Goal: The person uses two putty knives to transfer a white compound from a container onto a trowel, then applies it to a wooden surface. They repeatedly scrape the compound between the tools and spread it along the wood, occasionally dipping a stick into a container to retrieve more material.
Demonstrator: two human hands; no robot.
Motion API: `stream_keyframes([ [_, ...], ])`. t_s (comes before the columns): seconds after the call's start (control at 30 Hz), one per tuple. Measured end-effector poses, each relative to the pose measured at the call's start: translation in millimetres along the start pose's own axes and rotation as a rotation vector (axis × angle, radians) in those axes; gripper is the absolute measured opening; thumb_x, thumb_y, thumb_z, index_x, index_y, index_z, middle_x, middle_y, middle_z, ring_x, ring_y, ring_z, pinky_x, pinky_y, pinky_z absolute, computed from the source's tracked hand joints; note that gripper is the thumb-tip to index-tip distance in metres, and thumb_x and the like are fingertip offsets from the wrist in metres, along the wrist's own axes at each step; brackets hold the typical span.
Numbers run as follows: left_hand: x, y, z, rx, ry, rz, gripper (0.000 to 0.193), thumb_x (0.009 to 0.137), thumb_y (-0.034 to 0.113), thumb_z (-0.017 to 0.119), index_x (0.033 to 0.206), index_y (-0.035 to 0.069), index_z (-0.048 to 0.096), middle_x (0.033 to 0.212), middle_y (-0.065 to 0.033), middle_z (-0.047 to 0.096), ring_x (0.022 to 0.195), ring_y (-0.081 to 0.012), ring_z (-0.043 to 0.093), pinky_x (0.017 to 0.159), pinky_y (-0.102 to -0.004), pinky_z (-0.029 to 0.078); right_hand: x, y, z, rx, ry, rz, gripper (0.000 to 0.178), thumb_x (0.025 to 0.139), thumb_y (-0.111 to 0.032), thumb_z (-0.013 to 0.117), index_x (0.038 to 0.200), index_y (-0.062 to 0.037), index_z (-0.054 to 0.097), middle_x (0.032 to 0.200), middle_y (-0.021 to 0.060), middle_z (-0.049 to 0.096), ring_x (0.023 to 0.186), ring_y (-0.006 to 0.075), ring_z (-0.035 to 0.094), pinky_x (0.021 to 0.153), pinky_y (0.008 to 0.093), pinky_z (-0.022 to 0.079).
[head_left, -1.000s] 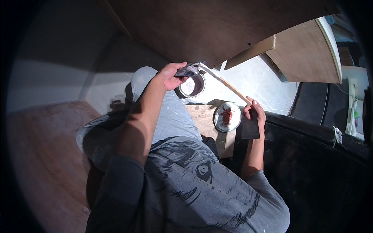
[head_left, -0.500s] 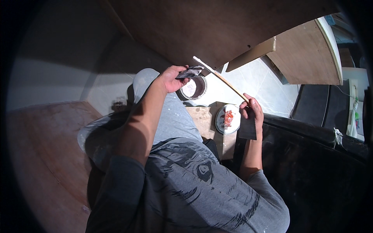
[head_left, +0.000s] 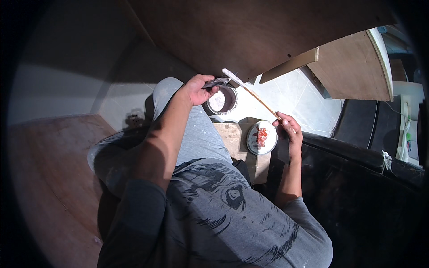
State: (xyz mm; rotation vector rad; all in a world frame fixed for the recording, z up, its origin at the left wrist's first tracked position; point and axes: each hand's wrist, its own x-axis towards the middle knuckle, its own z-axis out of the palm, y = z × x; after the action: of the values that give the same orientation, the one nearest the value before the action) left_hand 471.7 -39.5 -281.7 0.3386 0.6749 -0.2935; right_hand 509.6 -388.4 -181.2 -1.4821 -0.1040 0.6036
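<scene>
One stick, gripped in the right hand, slants up-left past the dark blade the left hand holds.

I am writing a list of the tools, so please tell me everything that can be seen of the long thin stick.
The stick is straight and looks like wood. Its near part is bare and tan; its far end carries a white coating, paste-like in look. It slants away and leftward from the right hand, whose fingers hold its near end. The coated end is close to the dark plate in the left hand; whether they touch is unclear.
</scene>
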Motion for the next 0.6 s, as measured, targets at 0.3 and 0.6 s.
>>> stream_keyframes([
  [0.3,0,1,0,-0.007,-0.026,0.002,0.014,0.102,0.012,0.054,0.098,-0.001,0.057,0.091,-0.013,0.062,0.072,-0.0169,0.06,0.059,-0.0227,0.056,-8,-13,-19,-0.091,0.03,-0.025,0.031,0.097,-0.019,0.06,0.119,0.0004,0.069,0.084,0.0031,0.07,0.06,0.002,0.041,0.055,0.0196,0.029],
  [0.6,-3,-1,4,-0.01,-0.011,0.02,0.012,0.099,0.012,0.06,0.098,0.0,0.061,0.087,-0.0099,0.065,0.068,-0.0125,0.061,0.055,-0.0173,0.055,-11,-14,-25,-0.033,0.051,-0.056,0.03,0.097,-0.021,0.06,0.116,0.0009,0.07,0.082,0.0048,0.071,0.059,0.0032,0.042,0.055,0.0202,0.029],
])
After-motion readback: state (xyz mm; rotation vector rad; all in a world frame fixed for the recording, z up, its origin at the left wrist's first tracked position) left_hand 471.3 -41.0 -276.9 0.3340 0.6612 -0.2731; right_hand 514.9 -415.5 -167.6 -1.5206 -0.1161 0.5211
